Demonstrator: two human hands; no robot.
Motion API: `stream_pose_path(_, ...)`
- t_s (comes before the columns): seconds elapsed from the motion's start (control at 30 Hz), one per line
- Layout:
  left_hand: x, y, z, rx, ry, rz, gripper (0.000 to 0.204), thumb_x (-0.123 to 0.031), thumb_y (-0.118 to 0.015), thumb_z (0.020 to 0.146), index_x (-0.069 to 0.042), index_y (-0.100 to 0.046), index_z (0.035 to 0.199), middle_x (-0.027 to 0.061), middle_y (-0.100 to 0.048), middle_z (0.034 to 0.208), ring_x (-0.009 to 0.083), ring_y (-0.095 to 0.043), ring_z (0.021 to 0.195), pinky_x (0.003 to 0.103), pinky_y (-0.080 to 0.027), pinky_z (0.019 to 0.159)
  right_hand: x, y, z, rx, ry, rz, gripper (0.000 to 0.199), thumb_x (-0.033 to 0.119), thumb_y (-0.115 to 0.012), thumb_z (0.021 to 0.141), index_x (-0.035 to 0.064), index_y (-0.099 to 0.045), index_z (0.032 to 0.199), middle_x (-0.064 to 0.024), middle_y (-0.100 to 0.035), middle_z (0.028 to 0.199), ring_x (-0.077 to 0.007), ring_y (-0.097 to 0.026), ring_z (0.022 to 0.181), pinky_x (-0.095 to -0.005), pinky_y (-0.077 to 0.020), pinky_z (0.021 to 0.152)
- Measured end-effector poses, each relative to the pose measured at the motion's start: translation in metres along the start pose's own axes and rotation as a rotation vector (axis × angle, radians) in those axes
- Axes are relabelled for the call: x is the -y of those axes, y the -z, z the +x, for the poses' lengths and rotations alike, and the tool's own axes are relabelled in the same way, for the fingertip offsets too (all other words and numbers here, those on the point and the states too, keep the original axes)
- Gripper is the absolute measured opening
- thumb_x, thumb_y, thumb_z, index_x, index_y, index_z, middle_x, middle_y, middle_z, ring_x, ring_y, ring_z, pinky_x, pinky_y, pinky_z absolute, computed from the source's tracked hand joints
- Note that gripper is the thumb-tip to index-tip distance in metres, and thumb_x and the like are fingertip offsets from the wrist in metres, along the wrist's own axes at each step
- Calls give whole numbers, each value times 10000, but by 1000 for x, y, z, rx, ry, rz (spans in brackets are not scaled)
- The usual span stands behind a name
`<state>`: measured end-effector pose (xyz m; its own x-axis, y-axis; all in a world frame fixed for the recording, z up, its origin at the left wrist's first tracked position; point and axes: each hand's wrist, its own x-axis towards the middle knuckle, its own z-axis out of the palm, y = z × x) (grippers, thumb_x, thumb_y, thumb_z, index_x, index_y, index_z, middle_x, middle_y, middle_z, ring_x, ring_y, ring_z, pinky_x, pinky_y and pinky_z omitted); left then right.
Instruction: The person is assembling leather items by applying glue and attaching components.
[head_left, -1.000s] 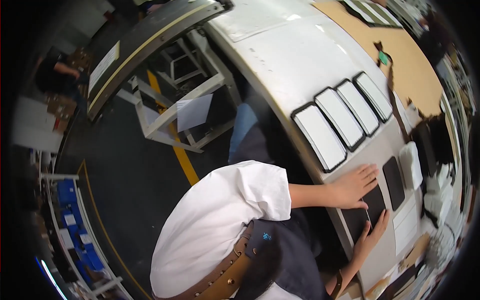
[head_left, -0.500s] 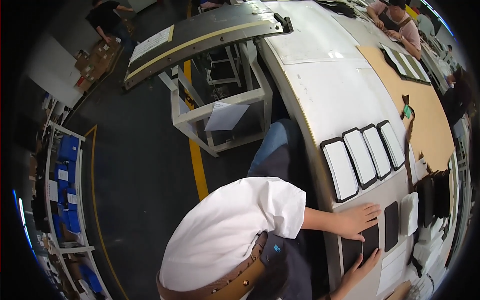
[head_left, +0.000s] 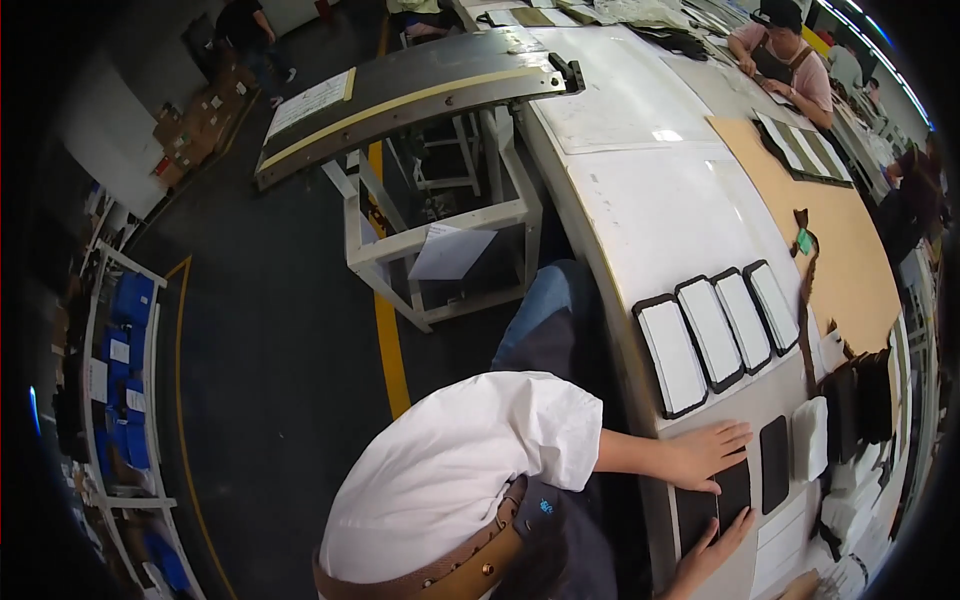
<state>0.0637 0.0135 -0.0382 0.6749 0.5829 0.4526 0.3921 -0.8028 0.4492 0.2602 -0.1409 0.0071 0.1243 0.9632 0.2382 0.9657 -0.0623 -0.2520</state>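
Observation:
My left hand [head_left: 703,452] lies flat with fingers stretched over the top of two dark flat panels [head_left: 734,488] lying side by side on the worktable. My right hand [head_left: 717,556] rests at their lower end, thumb and fingers apart, its fingertips on the right panel's edge. A thin light line runs between the two panels, and my hands partly hide them. Beside them lies a separate dark rounded rectangular piece [head_left: 774,464]. Farther up the table, several white rectangular pieces with black edging [head_left: 671,358] are set in a row.
A white padded stack [head_left: 809,438] and dark folded material [head_left: 862,400] sit to the right. A tan sheet [head_left: 845,260] covers the table's far side, where another person [head_left: 790,65] works. At left stands a metal-topped bench [head_left: 410,95] on a white frame.
The view has shifted slightly. Both hands stay on the dark panels in nearly the same pose. A person in dark clothing in the far background has changed position.

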Motion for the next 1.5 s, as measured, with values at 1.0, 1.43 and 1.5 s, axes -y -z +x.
stream_pose_path(1.0, -9, 38, 8, 170, -13, 108, 767, -532, -592, 1015, -18, -438, 1563, 225, -324, 1671, 391, -249, 1574, 495, -207, 1282, 29, 22, 5, -28, -121, 24, 708, 329, -730, 963, -7, -466, 1527, -197, -390, 1641, -395, -344, 1527, -486, -310, 1249)
stream_pose_path(1.43, -11, 48, 12, 256, -56, 172, 731, -477, -574, 1042, -12, -410, 1581, 228, -317, 1678, 398, -253, 1570, 503, -201, 1284, 14, 28, -12, -352, -49, 177, 615, 238, -735, 959, 11, -514, 1487, -213, -431, 1613, -391, -381, 1514, -512, -311, 1241)
stream_pose_path(1.5, -10, 48, 12, 260, -55, 159, 730, -483, -562, 1048, -12, -405, 1584, 228, -316, 1678, 398, -251, 1570, 504, -205, 1283, 1, 47, -25, -466, -119, 178, 537, 149, -728, 948, 38, -570, 1449, -189, -476, 1591, -391, -399, 1505, -518, -295, 1244)
